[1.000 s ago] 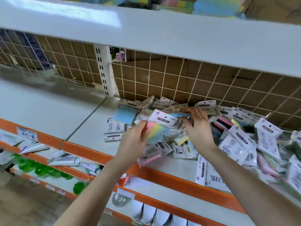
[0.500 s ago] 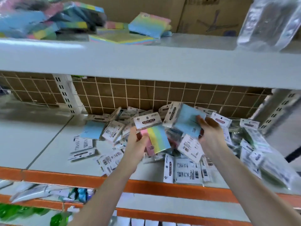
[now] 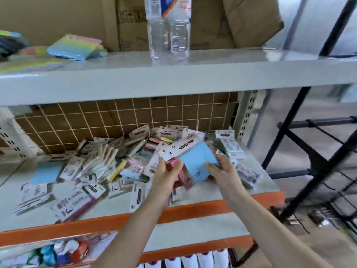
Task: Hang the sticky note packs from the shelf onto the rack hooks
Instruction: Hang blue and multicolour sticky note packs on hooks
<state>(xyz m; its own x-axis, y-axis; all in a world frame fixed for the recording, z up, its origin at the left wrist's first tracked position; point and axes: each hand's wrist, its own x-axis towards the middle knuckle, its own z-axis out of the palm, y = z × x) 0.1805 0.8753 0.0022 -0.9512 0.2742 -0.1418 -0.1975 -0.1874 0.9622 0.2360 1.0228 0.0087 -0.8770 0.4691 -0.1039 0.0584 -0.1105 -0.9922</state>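
Blue pack (image 3: 197, 163) tilted, header upper-left.

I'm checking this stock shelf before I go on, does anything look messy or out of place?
Yes. The sticky note packs lie in a jumbled heap across the shelf, overlapping at all angles. On the upper shelf, two clear water bottles stand among cardboard boxes, odd beside stationery.
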